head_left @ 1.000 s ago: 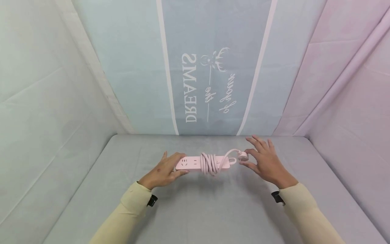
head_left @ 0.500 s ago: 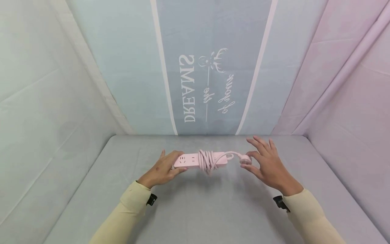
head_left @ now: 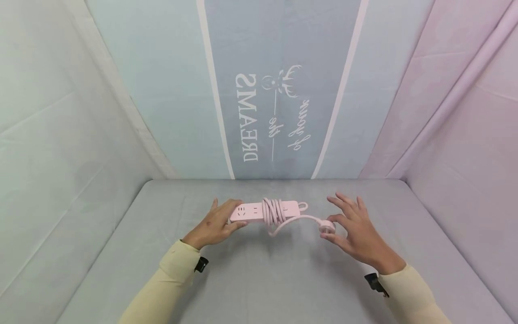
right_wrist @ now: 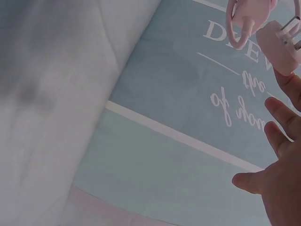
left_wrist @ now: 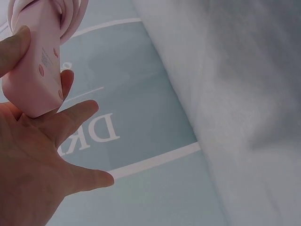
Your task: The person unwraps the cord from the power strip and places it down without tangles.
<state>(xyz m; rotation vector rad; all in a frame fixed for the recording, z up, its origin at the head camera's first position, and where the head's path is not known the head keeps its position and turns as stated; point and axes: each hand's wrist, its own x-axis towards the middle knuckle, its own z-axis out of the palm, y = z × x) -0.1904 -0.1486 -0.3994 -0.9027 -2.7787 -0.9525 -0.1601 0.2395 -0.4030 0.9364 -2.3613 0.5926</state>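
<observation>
The right hand (head_left: 360,234), pinching the plug (head_left: 326,226), is pulling it down and away from the strip (head_left: 259,212) gripped by the left hand (head_left: 212,225), so the cord (head_left: 283,221) is unwinding.

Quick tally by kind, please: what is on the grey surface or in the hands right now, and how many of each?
Pink power strip, gripped at its end by the left hand: 1
Pink cord, partly wound round the strip: 1
Pink plug, pinched by the right hand: 1
Hands: 2
Total: 5, all over the grey surface.
</observation>
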